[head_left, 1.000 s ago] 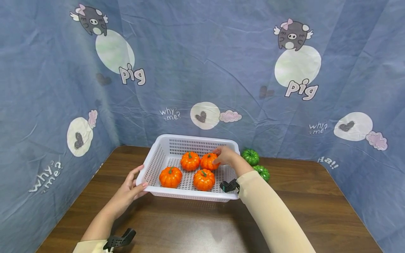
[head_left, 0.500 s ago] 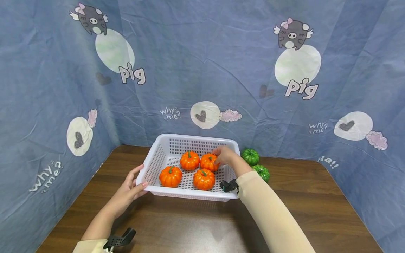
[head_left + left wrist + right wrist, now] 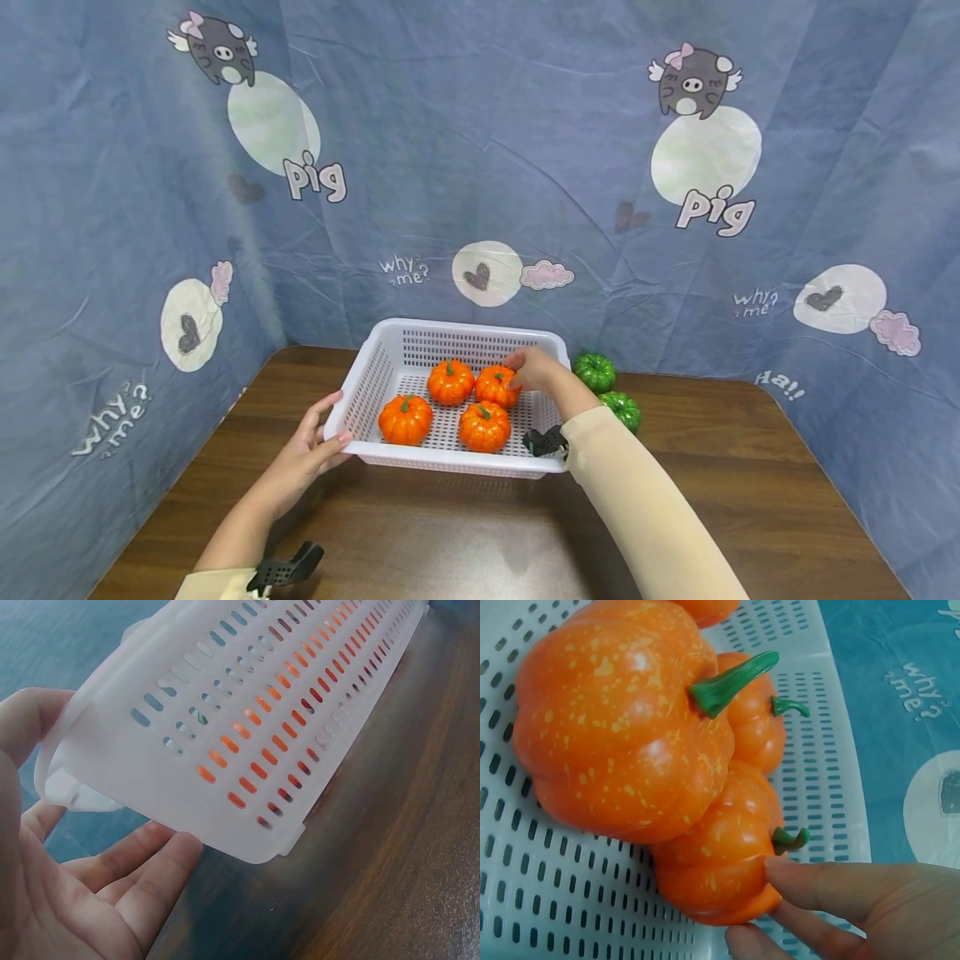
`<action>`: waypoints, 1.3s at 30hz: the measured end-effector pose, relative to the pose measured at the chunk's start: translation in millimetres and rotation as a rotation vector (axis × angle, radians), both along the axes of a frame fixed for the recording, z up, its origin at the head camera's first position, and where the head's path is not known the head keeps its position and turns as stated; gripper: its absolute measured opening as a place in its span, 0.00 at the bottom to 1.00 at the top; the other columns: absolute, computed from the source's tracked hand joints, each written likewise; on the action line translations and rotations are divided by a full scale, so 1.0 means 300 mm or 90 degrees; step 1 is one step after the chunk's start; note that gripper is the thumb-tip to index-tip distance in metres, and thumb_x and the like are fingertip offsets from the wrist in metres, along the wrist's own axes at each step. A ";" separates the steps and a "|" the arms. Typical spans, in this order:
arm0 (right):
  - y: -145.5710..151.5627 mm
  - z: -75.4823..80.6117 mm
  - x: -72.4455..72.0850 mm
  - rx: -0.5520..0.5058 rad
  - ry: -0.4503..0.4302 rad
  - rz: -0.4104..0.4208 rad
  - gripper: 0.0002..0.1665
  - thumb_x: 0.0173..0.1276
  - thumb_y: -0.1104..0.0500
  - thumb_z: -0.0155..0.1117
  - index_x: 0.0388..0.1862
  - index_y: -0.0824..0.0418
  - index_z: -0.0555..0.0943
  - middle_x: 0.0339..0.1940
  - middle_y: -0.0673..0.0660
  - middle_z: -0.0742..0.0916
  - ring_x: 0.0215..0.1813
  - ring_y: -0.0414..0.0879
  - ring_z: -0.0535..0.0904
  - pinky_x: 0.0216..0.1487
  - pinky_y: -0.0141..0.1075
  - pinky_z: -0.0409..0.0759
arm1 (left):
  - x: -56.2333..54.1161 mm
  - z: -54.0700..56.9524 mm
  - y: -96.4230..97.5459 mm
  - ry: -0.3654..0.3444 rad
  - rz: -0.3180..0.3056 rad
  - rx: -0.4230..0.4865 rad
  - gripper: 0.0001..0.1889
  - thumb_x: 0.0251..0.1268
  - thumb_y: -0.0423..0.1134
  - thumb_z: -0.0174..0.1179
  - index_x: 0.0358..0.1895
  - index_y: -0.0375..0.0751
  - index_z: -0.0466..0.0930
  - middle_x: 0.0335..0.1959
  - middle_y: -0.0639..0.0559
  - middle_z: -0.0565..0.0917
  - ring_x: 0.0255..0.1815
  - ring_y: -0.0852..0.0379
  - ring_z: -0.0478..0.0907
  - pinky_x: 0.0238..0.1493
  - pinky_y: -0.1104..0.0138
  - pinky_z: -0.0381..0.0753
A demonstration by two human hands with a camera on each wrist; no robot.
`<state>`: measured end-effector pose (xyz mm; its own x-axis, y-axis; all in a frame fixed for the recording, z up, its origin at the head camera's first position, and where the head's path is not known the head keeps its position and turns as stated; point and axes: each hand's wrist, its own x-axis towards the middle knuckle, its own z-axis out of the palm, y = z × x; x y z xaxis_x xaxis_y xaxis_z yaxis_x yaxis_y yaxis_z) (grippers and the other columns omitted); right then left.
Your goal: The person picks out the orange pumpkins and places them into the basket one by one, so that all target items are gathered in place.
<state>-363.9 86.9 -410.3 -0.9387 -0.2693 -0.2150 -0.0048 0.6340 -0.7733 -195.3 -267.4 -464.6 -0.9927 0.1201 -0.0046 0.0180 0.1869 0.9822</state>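
Observation:
A white plastic basket (image 3: 450,456) with slotted walls holds several orange toy pumpkins with green stems. My left hand (image 3: 302,450) grips its front left corner; in the left wrist view the thumb is over the rim and fingertips (image 3: 180,851) touch the underside of the wall (image 3: 135,776). My right hand (image 3: 536,369) reaches inside over the right end and holds the back right pumpkin (image 3: 492,387) by its side. In the right wrist view the thumb lies beside the stem of that pumpkin (image 3: 712,874), with the other fingers lower down, partly hidden. A nearer pumpkin (image 3: 622,720) overlaps it there.
Two green pumpkins (image 3: 594,372) (image 3: 621,410) stand on the brown wooden table (image 3: 720,467) right of the basket, the front one partly behind the right forearm. A blue printed cloth (image 3: 480,167) hangs close behind the basket and along both sides.
The held pumpkin has turned very slightly under my right hand since a second ago. Both hands and the basket stay in place.

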 end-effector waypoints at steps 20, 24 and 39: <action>0.049 0.096 0.026 -0.020 0.020 0.014 0.26 0.65 0.70 0.67 0.62 0.67 0.78 0.62 0.66 0.81 0.61 0.58 0.79 0.58 0.45 0.81 | 0.001 0.002 0.002 0.004 -0.001 0.010 0.39 0.75 0.38 0.55 0.80 0.53 0.41 0.71 0.28 0.59 0.58 0.53 0.76 0.56 0.66 0.80; 0.064 0.116 0.042 -0.021 0.021 0.021 0.26 0.65 0.70 0.67 0.63 0.67 0.78 0.63 0.66 0.80 0.61 0.58 0.79 0.59 0.46 0.81 | 0.002 0.004 0.003 0.002 0.001 0.004 0.39 0.75 0.39 0.56 0.80 0.53 0.41 0.71 0.28 0.59 0.58 0.51 0.75 0.56 0.65 0.80; 0.131 0.173 0.135 0.011 0.076 0.048 0.26 0.68 0.63 0.67 0.65 0.62 0.77 0.64 0.65 0.80 0.68 0.61 0.71 0.64 0.54 0.75 | -0.001 0.002 0.001 0.004 -0.003 0.002 0.39 0.76 0.39 0.55 0.80 0.53 0.41 0.71 0.28 0.61 0.57 0.52 0.76 0.57 0.63 0.80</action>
<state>-323.4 126.2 -358.4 -0.9352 -0.3370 -0.1089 -0.1437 0.6421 -0.7530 -195.6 -267.1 -464.0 -0.9921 0.1252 0.0026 0.0258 0.1841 0.9826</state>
